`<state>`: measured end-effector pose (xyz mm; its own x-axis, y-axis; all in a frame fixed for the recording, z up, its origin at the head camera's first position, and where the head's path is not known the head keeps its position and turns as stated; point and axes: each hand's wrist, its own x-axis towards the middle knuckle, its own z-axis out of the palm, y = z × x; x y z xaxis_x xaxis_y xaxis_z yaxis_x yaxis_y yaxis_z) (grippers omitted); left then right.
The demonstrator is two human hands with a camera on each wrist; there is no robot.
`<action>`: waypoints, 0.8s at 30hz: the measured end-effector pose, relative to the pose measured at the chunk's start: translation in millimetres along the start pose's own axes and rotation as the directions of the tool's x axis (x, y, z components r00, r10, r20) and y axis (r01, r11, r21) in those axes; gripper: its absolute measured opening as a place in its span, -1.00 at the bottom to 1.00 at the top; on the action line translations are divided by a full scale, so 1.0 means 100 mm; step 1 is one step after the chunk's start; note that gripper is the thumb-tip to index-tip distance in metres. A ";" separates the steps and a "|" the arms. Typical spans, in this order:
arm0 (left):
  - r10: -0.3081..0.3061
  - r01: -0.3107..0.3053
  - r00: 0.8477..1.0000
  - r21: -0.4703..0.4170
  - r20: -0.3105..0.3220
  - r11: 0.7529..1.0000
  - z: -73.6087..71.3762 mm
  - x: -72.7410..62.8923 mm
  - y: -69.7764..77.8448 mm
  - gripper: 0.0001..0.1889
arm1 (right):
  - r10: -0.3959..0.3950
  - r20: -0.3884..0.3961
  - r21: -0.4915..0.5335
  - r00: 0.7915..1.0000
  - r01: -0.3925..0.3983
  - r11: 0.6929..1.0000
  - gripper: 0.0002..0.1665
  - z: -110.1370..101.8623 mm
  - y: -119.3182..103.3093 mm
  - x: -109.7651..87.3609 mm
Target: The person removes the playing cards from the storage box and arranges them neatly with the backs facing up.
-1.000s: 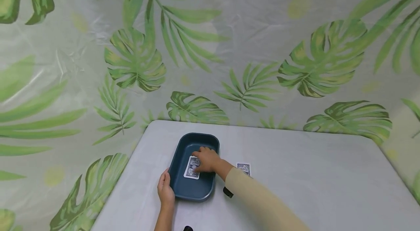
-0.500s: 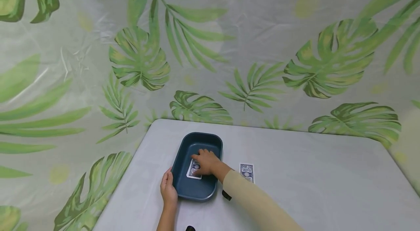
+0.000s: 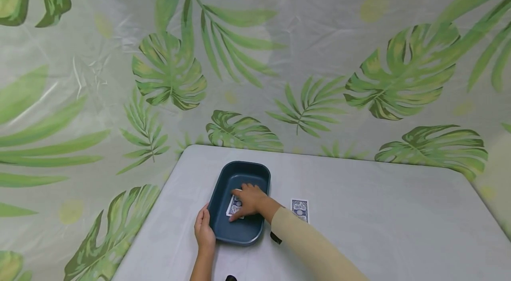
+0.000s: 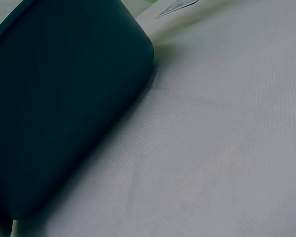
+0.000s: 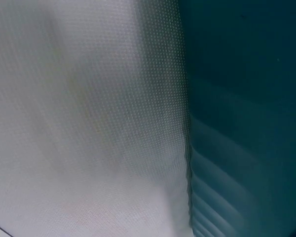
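Note:
A dark teal rectangular tray (image 3: 236, 233) with raised sides lies at the left of the white table in the head view. My left hand (image 3: 205, 231) holds its left side, fingers along the outer wall and tips at the rim. Inside lies a playing card (image 3: 235, 204), blue-patterned back up, partly covered by my right hand (image 3: 252, 200). The right index finger reaches the card's far end and the thumb its near end, spread apart. The left wrist view shows the tray's outer wall close up; the right wrist view shows its side against the tablecloth. Neither wrist view shows the card's grip.
Another playing card (image 3: 300, 209), back up, lies on the white table (image 3: 379, 219) right of the tray, partly behind the right sleeve (image 3: 311, 241). A small black object (image 3: 276, 238) shows beside that sleeve. Leaf-patterned sheeting (image 3: 311, 50) hangs behind the table.
The right thumb has moved from over the card toward its near end, widening the gap to the index finger. The left hand stays at the tray; the head view has shifted slightly.

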<state>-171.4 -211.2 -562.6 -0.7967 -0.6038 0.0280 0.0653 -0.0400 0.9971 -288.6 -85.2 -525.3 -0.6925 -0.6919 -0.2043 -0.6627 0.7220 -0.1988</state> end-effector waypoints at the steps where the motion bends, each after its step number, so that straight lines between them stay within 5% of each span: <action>1: -0.003 0.003 1.000 0.003 0.002 1.000 0.00 0.00 -0.01 -0.56 | -0.004 0.000 -0.011 1.000 0.004 1.000 0.06 0.00 0.00 0.00; 8: -0.009 0.009 1.000 -0.002 -0.001 1.000 0.00 0.00 0.00 -0.58 | -0.037 -0.002 -0.084 0.999 0.036 0.996 -0.02 0.02 0.01 -0.01; 24: 0.007 -0.008 1.000 -0.025 -0.023 1.000 0.02 0.01 -0.01 -0.60 | -0.053 0.002 -0.056 0.999 0.053 0.997 -0.18 0.06 0.01 0.00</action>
<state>-173.7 -210.6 -563.8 -0.7824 -0.6219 0.0336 0.0865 -0.0550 0.9947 -287.7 -84.5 -531.2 -0.6559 -0.7290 -0.1959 -0.7134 0.6835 -0.1550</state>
